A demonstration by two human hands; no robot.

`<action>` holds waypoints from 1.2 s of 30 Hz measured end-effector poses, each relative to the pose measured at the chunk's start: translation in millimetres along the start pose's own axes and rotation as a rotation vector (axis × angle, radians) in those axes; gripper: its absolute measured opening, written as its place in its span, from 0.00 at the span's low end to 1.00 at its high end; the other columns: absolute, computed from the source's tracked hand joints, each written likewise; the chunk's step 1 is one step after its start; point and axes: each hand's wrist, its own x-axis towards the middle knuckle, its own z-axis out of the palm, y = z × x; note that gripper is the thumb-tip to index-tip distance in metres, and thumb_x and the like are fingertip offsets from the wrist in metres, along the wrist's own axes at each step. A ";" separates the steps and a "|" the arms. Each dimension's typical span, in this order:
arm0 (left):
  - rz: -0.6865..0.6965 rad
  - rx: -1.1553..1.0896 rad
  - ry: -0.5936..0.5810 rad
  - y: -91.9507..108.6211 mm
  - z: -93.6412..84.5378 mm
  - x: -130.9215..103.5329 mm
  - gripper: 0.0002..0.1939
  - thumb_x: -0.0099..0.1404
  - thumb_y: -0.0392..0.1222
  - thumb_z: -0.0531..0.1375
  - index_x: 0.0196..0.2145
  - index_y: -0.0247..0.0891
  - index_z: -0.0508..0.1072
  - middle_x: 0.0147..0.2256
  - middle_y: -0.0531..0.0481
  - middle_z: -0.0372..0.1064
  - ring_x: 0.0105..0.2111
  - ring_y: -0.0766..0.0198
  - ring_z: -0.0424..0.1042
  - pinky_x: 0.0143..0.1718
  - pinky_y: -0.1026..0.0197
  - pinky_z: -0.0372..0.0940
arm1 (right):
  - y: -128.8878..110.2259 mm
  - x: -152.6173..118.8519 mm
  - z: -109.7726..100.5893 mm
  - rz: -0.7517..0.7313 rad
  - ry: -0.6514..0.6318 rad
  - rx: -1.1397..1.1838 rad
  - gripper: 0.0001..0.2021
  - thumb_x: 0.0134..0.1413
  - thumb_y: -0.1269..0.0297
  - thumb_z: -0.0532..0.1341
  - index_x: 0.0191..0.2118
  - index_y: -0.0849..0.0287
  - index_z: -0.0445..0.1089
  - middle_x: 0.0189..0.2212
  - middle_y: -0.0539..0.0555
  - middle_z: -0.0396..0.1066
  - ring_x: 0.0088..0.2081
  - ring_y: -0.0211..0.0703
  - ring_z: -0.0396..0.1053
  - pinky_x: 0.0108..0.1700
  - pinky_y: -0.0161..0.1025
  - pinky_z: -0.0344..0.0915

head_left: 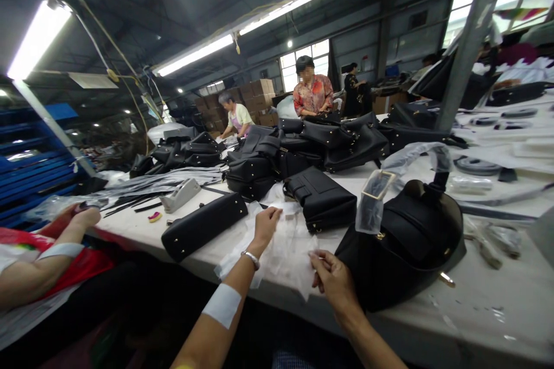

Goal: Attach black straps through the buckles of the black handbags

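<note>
Thin translucent white sheets (285, 248) lie in a loose pile at the table's near edge, between my hands. My left hand (265, 226), with a bracelet at the wrist, has its fingers closed on the far part of the pile. Thumb and fingers of my right hand (332, 278) pinch the pile's right edge. Just right of that hand stands a black handbag (402, 242), its strap wrapped in clear plastic with a gold buckle (377, 184). A smaller black bag (322, 199) lies beyond the sheets. Another black bag (205, 225) rests on its side to the left, gold studs showing.
Piled black bags (277, 150) cover the table's far side. A tape dispenser (180, 195) and dark straps (156, 181) lie left. Wrapped hardware (493, 242) sits right, near a metal post (465, 46). A co-worker's arm (56, 253) is close at left; other people work opposite.
</note>
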 end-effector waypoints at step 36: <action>-0.276 -0.636 -0.252 53.6 20.1 -182.6 0.10 0.52 0.40 0.73 0.28 0.33 0.77 0.27 0.50 0.76 0.29 0.66 0.73 0.34 0.67 0.66 | -25.4 -75.0 -105.6 -0.302 0.158 -0.864 0.25 0.56 0.41 0.59 0.44 0.57 0.77 0.22 0.49 0.77 0.21 0.43 0.75 0.29 0.35 0.71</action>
